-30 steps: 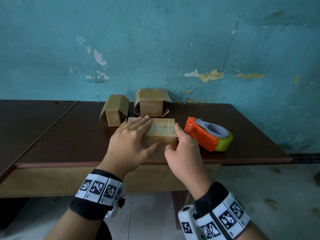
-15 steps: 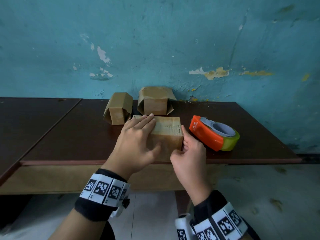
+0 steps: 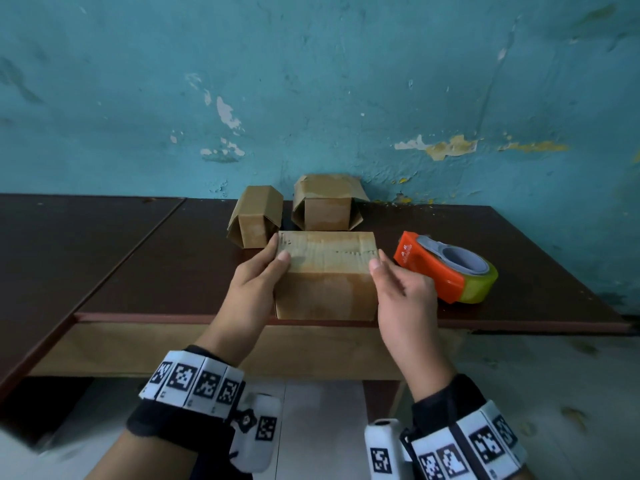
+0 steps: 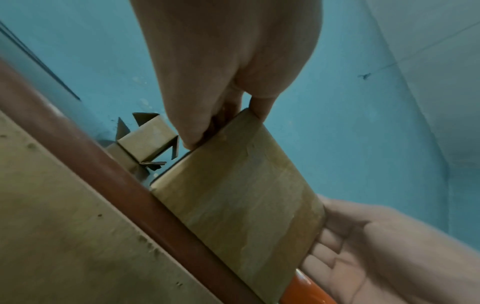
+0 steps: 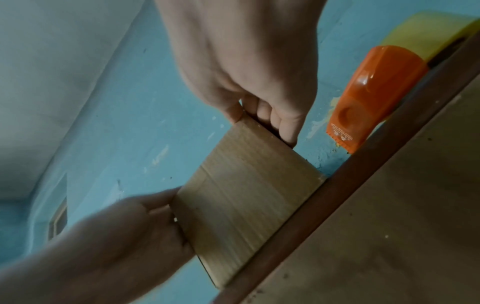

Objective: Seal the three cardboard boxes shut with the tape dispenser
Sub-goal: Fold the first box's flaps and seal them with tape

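Observation:
A closed cardboard box with tape across its top stands at the table's front edge. My left hand grips its left end, thumb on the top and fingers down the side. My right hand grips its right end the same way. The left wrist view shows my left hand pinching the box at a corner. The right wrist view shows my right hand on the box. Two boxes with loose flaps, a narrow box and a wider box, stand behind. An orange tape dispenser lies just right of my right hand.
The dark brown table ends right under the held box. A blue peeling wall rises directly behind the two rear boxes. A second table top adjoins on the left. Pale floor shows below.
My left hand has slid off the box's top to its left end. My right hand stays at the right end. The box now shows its whole taped top.

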The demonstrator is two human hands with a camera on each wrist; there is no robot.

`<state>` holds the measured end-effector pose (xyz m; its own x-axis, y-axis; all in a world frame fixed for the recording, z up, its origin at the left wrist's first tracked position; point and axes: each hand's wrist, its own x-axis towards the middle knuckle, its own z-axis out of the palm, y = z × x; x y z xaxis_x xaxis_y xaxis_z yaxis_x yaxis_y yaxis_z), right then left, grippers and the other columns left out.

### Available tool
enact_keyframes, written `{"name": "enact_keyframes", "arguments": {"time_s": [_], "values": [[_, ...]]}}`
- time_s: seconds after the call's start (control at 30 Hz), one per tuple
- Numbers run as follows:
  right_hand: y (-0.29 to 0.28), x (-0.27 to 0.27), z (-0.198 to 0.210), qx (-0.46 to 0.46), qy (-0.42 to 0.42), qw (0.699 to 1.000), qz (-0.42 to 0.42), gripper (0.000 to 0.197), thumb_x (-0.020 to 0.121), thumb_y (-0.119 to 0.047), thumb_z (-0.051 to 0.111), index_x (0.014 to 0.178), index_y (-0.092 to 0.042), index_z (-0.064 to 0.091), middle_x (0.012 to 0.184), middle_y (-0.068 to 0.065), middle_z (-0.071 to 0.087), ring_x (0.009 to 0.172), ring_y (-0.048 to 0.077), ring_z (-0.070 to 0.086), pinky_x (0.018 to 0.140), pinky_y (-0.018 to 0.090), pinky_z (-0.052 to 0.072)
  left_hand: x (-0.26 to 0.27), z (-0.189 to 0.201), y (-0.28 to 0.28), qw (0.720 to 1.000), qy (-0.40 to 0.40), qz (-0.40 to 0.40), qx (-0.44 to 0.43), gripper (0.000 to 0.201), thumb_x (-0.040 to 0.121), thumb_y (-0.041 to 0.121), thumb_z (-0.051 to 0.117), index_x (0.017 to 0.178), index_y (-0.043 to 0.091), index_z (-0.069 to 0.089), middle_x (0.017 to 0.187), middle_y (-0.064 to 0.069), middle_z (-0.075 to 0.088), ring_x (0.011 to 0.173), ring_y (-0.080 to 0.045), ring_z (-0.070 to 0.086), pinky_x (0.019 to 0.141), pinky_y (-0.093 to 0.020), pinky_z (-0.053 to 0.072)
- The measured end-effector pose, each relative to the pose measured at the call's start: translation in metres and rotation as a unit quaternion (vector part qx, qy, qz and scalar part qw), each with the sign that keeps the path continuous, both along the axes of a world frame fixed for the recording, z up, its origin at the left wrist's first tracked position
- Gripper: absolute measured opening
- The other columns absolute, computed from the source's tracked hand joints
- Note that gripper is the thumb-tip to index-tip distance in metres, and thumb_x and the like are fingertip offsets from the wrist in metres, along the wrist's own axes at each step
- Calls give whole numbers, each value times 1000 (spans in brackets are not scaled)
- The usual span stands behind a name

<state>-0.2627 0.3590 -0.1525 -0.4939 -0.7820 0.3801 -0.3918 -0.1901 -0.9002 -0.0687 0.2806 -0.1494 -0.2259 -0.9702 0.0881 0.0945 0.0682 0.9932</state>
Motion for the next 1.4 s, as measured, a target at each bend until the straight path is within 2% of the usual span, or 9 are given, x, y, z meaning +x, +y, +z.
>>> {"name": "enact_keyframes", "arguments": {"time_s": [0.2,0.33,0.53,0.67,0.83,0.97,1.1,1.2,1.4], "values": [[-13,-3,5,39,-91,995,11,37,106,-37,58,131,-15,73,87,-21,75,89,-6,67,94,27,53,3,5,-2,998,11,-43,54,38,112,39,40,145,31,58,134,8,68,131,-20,61,106,-57,53],[-16,-7,2,80,-176,980,44,47,99,-50,61,139,-26,64,129,-8,72,123,12,63,112,44,46,11,2,-3,991,-33,-68,115,55,103,65,42,131,21,61,134,-6,67,124,-24,65,104,-54,54],[-16,-4,8,102,-192,974,70,24,105,-46,54,94,-50,76,113,-6,79,113,20,70,108,52,51,10,2,-3,989,-17,-67,134,49,108,56,38,138,21,56,136,-6,64,126,-25,62,108,-57,51],[-8,-1,9,68,-161,981,87,27,107,-44,53,98,-59,73,116,-15,77,117,13,69,109,50,51,15,5,6,992,-92,-67,53,43,109,55,35,116,30,69,117,3,78,117,-17,71,110,-49,51],[4,-3,0,-3,-128,987,98,32,101,-54,54,131,-50,65,132,-18,70,129,6,62,114,50,46,22,13,19,988,-120,-73,-57,46,112,43,37,119,18,74,116,5,78,116,-14,71,109,-44,51],[8,-12,3,-56,-93,986,124,41,106,-10,53,141,-28,65,132,-9,72,129,9,63,112,48,49,32,11,15,978,-122,-89,-144,38,105,28,57,140,14,65,142,0,65,128,-8,62,110,-39,51],[4,-17,-9,-57,-59,990,113,47,101,7,57,144,-12,62,130,-4,74,127,9,65,111,45,51,34,11,17,988,35,-114,-93,50,94,16,73,143,11,63,163,21,39,151,-3,37,105,-39,55],[6,-15,-17,-61,-78,988,122,45,97,11,61,137,-9,67,121,-4,77,119,12,70,107,41,53,36,12,17,988,113,-89,-64,67,82,43,86,123,-9,71,160,15,47,148,-16,45,98,-65,55],[12,-17,-16,-80,-227,955,175,22,94,-15,71,86,5,76,95,28,74,104,39,73,97,59,56,35,17,22,988,116,-15,-96,56,81,34,76,104,-17,72,136,1,71,135,-21,61,90,-65,59]]}}
